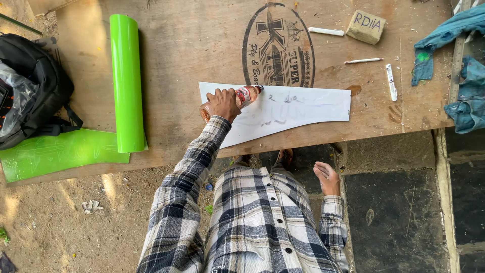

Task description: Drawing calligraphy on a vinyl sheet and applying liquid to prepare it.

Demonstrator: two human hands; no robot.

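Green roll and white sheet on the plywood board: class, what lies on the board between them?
In the head view, only bare plywood lies between the green roll and the white sheet; the left hand holds a bottle over the sheet.

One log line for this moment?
left hand: tilting bottle over white sheet | right hand: empty, below plywood board

Left hand tips bottle over white sheet

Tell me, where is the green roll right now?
The green roll lies on the plywood board's left side, between the black backpack and the white sheet.
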